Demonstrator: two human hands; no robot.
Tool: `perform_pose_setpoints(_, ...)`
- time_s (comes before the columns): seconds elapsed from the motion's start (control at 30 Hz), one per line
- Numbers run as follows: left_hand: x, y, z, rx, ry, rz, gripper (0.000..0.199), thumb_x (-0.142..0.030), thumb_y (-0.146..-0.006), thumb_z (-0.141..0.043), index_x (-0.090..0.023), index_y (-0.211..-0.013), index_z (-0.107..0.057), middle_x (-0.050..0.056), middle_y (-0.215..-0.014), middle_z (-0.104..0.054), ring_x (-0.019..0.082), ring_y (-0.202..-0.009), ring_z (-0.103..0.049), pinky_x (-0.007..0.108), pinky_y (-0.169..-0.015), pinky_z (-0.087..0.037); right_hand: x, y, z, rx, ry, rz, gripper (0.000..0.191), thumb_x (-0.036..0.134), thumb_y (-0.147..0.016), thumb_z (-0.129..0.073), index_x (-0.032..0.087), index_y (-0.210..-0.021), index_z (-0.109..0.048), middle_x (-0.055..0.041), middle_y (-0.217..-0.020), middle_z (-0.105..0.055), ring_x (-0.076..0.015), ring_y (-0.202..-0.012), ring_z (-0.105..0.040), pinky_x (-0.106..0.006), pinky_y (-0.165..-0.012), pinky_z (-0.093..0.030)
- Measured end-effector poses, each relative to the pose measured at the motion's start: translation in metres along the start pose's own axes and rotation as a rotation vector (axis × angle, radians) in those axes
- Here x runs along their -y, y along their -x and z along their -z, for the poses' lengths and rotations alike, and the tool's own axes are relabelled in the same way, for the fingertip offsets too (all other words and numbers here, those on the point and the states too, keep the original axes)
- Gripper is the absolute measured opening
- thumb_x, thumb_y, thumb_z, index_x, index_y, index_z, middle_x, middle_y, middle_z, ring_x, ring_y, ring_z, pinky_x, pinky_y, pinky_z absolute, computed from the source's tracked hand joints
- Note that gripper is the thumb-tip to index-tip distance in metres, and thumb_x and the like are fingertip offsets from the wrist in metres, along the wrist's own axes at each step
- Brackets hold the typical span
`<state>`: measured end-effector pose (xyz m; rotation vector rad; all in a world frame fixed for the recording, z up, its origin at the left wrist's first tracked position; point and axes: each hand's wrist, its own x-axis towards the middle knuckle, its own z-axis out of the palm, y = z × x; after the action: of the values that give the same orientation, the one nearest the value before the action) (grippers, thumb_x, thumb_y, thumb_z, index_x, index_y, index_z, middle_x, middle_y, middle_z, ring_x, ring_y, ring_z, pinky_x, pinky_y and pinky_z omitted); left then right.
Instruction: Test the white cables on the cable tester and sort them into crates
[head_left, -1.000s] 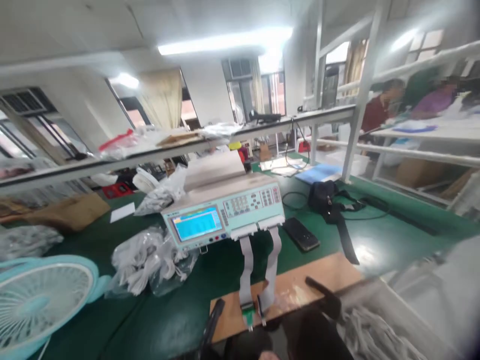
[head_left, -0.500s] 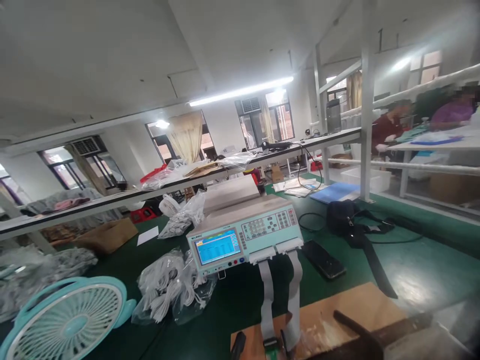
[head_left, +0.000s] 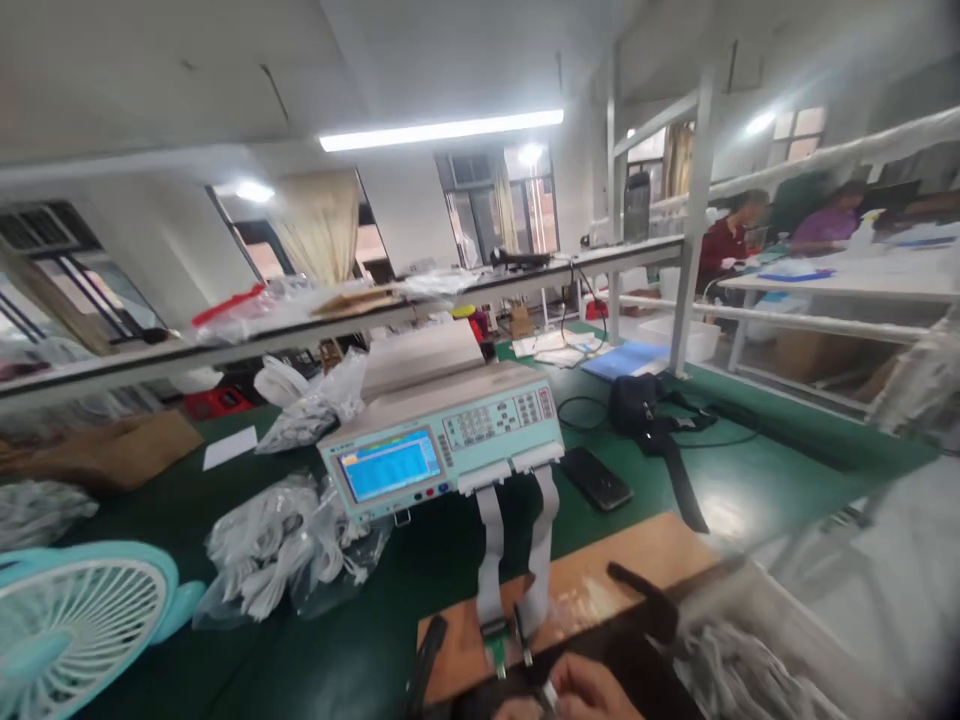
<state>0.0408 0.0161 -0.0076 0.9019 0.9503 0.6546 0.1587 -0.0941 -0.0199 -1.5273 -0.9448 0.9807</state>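
Right hand: fingers closed on a small pale piece, positioned between both hands near the 6 o'clock edge; left hand: mostly cut off, grip cannot be determined. Green board at 10 o'clock from the hands; 2 ribbon cables hang from the tester at 11 o'clock

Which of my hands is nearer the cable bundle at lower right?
Right. The right hand is left of the cable bundle; the left hand is farther left, partly out of frame.

ribbon cables: grey | connector: green | board: tan | screen: blue
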Motion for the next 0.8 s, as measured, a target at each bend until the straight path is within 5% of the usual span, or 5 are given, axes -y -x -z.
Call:
perform_pose_setpoints(0.1, 0.022, 0.049, 0.0, -0.013, 0.069, 0.095, 0.039, -0.05, -0.052, -0.078, -0.016, -0.065, -0.065, -0.001, -0.052, -0.059, 0.014, -0.048, -0.056, 0.023, -0.042, -0.044, 0.003, 0.006, -0.008, 0.056, -0.178, -0.025, 0.034, 0.046, -0.074, -0.063, 0.014, -0.066, -0.058, 0.003, -0.056, -0.052, -0.0111, -0.053, -0.048, -0.022, -0.051, -0.037)
perform_pose_setpoints(0.2, 0.016, 0.07, -0.003, -0.035, 0.138, 0.082, 0.034, -0.04, -0.057, -0.079, -0.014, -0.074, -0.067, 0.001, -0.061, -0.064, 0.013, -0.055, -0.058, 0.021, -0.048, -0.047, 0.011, 0.004, -0.014, 0.015, -0.274, -0.025, 0.038, 0.051, -0.072, -0.061, 0.015, -0.062, -0.055, 0.0035, -0.053, -0.049, -0.0093, -0.049, -0.041, -0.022, -0.049, -0.031)
perform_pose_setpoints(0.43, 0.005, 0.065, 0.0, -0.099, 0.166, 0.032, 0.033, -0.033, -0.057, -0.079, -0.012, -0.08, -0.069, 0.003, -0.071, -0.067, 0.013, -0.059, -0.06, 0.02, -0.049, -0.048, 0.015, -0.002, -0.022, -0.003, -0.237, 0.025, 0.034, 0.048, -0.076, -0.06, 0.015, -0.066, -0.056, 0.0023, -0.058, -0.052, -0.0102, -0.054, -0.043, -0.023, -0.054, -0.035)
perform_pose_setpoints(0.8, -0.005, 0.069, 0.0, -0.048, -0.036, -0.021, 0.032, -0.041, -0.062, -0.074, -0.012, -0.074, -0.068, 0.001, -0.061, -0.064, 0.014, -0.056, -0.056, 0.022, -0.049, -0.048, 0.029, 0.004, -0.021, -0.036, -0.263, 0.0, 0.038, 0.053, -0.072, -0.061, 0.016, -0.064, -0.054, 0.0027, -0.057, -0.05, -0.0104, -0.053, -0.043, -0.023, -0.052, -0.035)
